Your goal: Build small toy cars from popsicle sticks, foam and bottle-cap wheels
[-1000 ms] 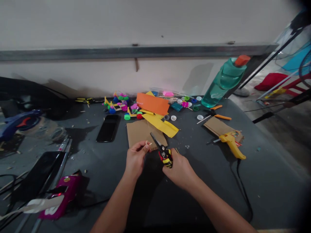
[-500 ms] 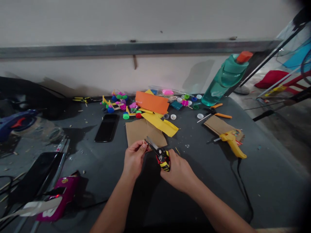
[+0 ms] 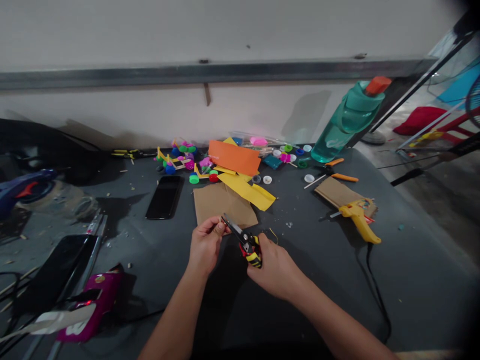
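My left hand [image 3: 204, 245] pinches a small thin wooden stick [image 3: 218, 226] between thumb and fingers. My right hand [image 3: 273, 265] grips a pair of cutters [image 3: 243, 240] with yellow, black and red handles. The cutter's dark blades point up-left and touch the stick at my left fingertips. Both hands hover over the dark table [image 3: 300, 260], just in front of a brown cardboard piece [image 3: 221, 202].
Yellow [image 3: 249, 192] and orange [image 3: 234, 157] paper, bottle caps and small coloured craft models [image 3: 180, 160] lie behind. A phone [image 3: 165, 196] lies left of the cardboard. A yellow glue gun [image 3: 358, 220] rests on cardboard at right, a teal bottle [image 3: 345, 125] behind it, a pink glue gun [image 3: 93, 305] at left.
The cutter blades swung left and closed in on the stick held by my left hand. Both hands drew slightly together.
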Action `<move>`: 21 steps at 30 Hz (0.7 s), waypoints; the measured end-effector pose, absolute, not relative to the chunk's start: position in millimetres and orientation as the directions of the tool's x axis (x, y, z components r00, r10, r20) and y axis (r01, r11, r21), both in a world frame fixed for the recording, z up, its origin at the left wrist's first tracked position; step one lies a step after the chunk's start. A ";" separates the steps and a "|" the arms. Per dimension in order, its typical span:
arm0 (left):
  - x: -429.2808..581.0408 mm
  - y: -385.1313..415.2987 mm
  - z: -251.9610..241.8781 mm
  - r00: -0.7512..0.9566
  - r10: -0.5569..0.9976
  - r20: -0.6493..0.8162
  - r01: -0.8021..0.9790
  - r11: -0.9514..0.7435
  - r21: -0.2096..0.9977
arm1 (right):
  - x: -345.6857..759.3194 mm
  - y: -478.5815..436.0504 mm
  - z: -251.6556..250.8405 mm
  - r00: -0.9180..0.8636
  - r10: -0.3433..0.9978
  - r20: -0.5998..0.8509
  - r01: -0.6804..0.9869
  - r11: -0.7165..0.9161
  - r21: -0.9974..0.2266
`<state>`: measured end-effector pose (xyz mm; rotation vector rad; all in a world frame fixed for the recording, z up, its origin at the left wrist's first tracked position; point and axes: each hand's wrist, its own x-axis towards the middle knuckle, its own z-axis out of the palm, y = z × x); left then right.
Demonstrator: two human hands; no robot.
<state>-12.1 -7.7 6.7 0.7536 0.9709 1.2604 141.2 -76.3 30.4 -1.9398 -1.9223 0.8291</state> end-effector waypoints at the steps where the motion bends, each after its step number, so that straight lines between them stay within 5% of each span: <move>1: -12.2 -7.8 6.7 0.020 0.983 -0.180 -0.416 0.172 0.893 | 140.8 -76.7 30.0 -0.054 0.981 -0.188 0.823 -0.063 -0.565; 13: -12.9 -8.9 8.6 0.004 0.983 -0.185 -0.393 0.172 0.903 | 140.4 -78.0 28.5 -0.058 0.979 -0.194 0.827 -0.062 -0.559; 21: -13.4 -9.5 13.7 -0.010 0.985 -0.172 -0.463 0.148 0.874 | 143.2 -63.8 27.0 0.143 0.984 -0.103 0.578 -0.167 -0.798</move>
